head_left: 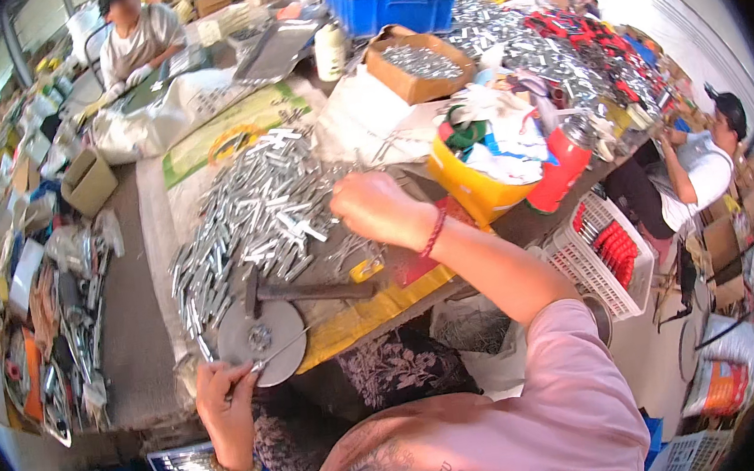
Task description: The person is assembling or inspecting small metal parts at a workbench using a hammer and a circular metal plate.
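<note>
My left hand point(224, 395) pinches a thin metal rod point(283, 348) at the table's near edge. The rod reaches over a round grey metal disc point(234, 333), which has a small raised piece at its centre. A hammer point(310, 290) lies just behind the disc, its head at the left. My right hand point(379, 206), curled closed and slightly blurred, is over thin wire-like pieces point(347, 255); its fingertips are hidden, so whatever it holds cannot be made out. Beside it spreads a heap of short silvery metal tubes point(257, 211).
Right of the heap stand a yellow bucket point(472, 181) of rags and a red flask point(561, 163). Behind are a cardboard box point(403, 83) of small metal parts and a blue crate point(391, 2). A white basket point(561, 259) holds red-handled parts. Two people sit farther off.
</note>
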Motion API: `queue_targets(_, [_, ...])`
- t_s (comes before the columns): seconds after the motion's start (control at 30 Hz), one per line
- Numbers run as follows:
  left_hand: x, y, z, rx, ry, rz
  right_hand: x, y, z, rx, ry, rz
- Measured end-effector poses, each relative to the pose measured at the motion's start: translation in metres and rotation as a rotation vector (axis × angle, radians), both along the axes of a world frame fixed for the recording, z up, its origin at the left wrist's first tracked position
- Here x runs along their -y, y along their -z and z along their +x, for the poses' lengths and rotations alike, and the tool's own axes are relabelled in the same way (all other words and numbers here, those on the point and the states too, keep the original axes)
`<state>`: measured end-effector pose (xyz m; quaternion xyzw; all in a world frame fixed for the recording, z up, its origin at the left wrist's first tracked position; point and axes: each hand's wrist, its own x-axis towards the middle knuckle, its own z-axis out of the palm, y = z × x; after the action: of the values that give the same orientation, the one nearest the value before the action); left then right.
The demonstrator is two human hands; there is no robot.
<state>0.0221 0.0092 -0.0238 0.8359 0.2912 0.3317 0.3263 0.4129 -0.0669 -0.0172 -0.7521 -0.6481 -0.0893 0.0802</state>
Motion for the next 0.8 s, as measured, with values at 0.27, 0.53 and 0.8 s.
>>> queue_targets(0.27, [-0.001, -0.001, 0.003, 0.005, 0.025, -0.041, 0.012, 0.003, -0.002, 0.003, -0.080, 0.142])
queue_targets(0.53, [0.002, 0.000, -0.001, 0.022, 0.031, -0.048, 0.018, -0.005, -0.019, -0.147, -0.046, 0.198])
queue_targets(0.8, [-0.004, 0.003, 0.007, -0.028, -0.003, 0.091, 0.022, -0.033, -0.132, -0.570, -0.360, 0.408])
